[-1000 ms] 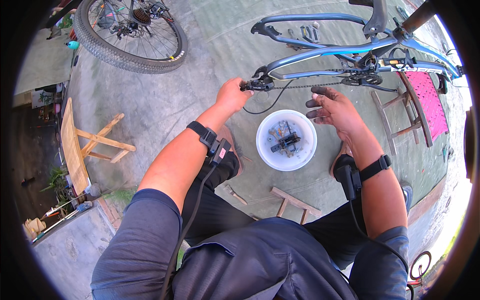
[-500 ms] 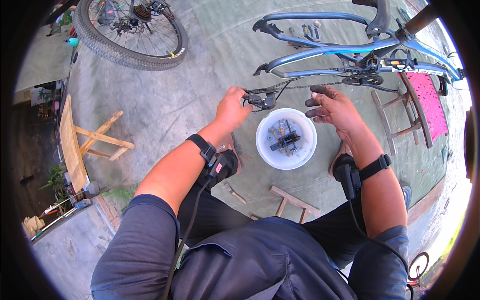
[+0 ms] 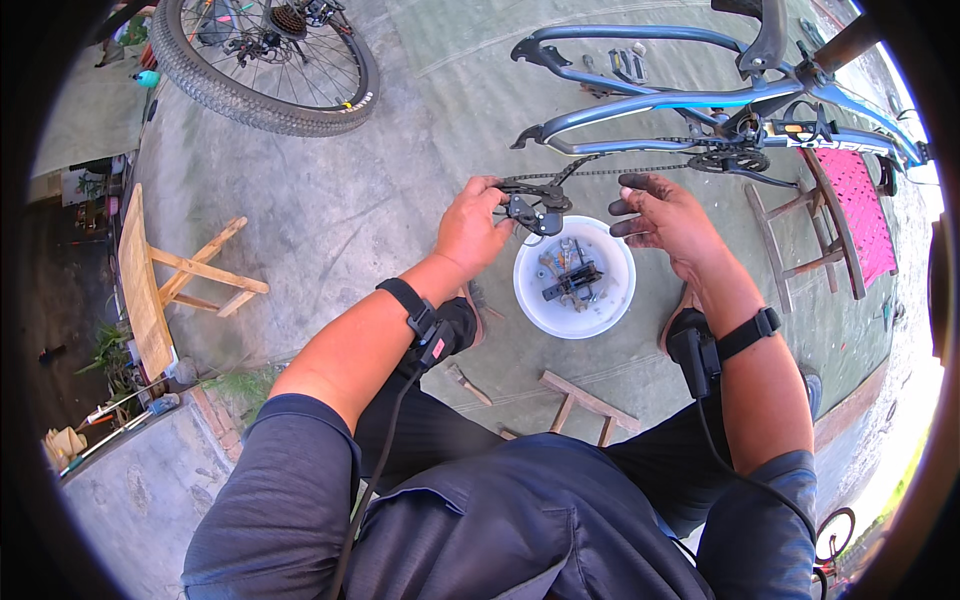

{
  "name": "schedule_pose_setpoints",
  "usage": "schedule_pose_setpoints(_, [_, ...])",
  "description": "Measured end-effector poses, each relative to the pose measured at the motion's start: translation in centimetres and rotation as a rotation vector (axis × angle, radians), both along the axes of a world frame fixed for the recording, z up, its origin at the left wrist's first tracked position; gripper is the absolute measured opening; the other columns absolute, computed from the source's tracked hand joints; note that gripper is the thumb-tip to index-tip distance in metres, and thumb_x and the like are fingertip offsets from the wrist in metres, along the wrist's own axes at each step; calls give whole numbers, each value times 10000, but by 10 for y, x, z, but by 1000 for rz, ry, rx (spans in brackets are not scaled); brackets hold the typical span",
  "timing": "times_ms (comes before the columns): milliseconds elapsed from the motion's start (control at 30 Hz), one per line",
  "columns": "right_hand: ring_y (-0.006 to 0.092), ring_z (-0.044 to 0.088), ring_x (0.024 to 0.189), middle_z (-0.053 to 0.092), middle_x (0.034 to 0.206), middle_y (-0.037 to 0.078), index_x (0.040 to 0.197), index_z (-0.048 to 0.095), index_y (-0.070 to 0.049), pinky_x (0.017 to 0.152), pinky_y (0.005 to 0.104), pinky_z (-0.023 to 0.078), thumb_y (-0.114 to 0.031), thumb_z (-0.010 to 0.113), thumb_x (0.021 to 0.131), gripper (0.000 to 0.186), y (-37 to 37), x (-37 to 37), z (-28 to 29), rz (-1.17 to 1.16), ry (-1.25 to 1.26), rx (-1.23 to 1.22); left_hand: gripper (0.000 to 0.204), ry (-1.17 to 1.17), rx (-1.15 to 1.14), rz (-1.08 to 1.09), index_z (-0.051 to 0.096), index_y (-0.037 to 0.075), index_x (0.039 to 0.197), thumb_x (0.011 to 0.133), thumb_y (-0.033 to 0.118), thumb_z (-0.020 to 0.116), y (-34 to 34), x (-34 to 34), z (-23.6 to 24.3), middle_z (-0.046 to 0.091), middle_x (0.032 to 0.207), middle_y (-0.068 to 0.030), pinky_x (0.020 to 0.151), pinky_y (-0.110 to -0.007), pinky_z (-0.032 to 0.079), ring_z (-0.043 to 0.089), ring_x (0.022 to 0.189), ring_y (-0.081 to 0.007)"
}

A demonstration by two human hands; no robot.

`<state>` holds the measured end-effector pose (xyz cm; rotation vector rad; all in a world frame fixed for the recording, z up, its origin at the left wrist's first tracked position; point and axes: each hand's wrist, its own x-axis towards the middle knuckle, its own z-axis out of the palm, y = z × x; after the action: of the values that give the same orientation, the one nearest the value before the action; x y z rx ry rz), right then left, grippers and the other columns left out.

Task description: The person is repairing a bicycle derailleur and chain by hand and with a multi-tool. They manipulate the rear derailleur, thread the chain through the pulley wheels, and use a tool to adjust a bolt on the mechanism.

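Note:
My left hand (image 3: 472, 228) is closed around the end of a black rear derailleur (image 3: 538, 210), which it holds up just beyond the white bucket. From the derailleur a bicycle chain (image 3: 630, 172) runs right to the chainring (image 3: 730, 160) on the blue bicycle frame (image 3: 650, 101). My right hand (image 3: 655, 215) hovers over the bucket's right side, its blackened fingers spread and apart, with nothing seen in them. Below the hands stands the white bucket (image 3: 524, 305), with a black metal part (image 3: 573, 280) and several small metal pieces inside.
A bicycle wheel (image 3: 270, 105) lies at the far left. Left of me is a wooden folding stool (image 3: 148, 285); a pink woven seat (image 3: 853, 205) stands at the right. A brush (image 3: 470, 387) and a wooden stool's bar (image 3: 590, 400) are near my feet.
My left hand has tilted the derailleur and shifted it slightly right and nearer, so it now overlaps the bucket's far rim. My right hand has barely moved.

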<state>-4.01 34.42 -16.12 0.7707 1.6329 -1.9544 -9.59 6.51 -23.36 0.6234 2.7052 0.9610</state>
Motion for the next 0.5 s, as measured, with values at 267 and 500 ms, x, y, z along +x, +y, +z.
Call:
schedule_pose_setpoints(267, [177,676,815,651,1078,120,1320,489,3,699,303,511,-253,623,927,488,-1,0,-1,5,-3,3,258,6,5,-5,643,40,966,723,89,717,0,0,-1,590,1240,-114,902,-368,502,596,1118,-313])
schedule_pose_setpoints(500, [183,679,819,648,1085,124,1320,487,3,702,308,510,-257,618,931,486,-2,0,-1,7,-1,-2,257,-9,8,4,644,41,970,733,101,719,0,0,1,589,1241,-113,898,-373,501,596,1113,-317])
